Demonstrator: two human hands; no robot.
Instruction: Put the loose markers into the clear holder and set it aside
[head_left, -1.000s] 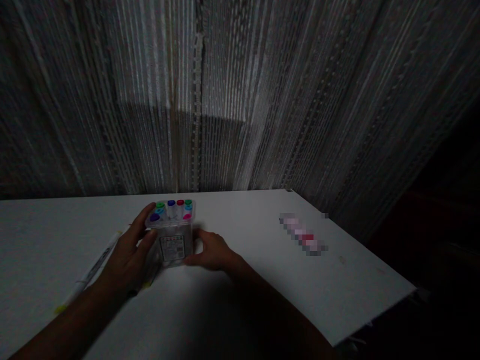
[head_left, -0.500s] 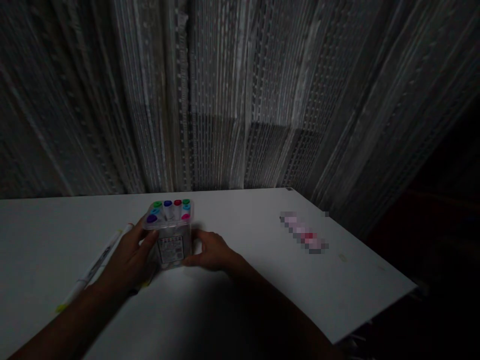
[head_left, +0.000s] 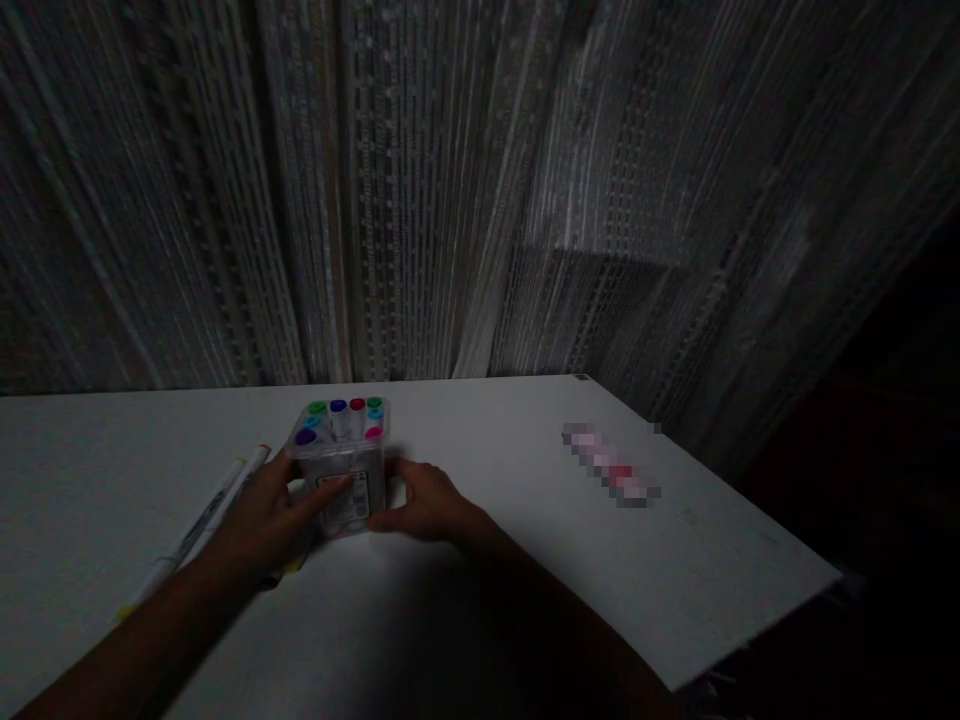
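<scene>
A clear plastic marker case (head_left: 343, 470) stands upright on the white table (head_left: 480, 560). Coloured marker caps, green, blue, red, purple and pink, show at its top. My left hand (head_left: 266, 520) grips the case's left side, with the thumb across its labelled front. My right hand (head_left: 424, 500) is pressed against the case's right side, fingers curled round it. Two loose markers (head_left: 202, 515) lie on the table just left of my left hand.
A pale curtain (head_left: 480, 190) hangs right behind the table's far edge. A small blurred-out item (head_left: 611, 465) lies on the table to the right. The table's right edge (head_left: 750, 640) drops into darkness.
My left hand slid down from the case's top corner to its side, with the thumb now over the label. A second loose marker has come into sight on the left.
</scene>
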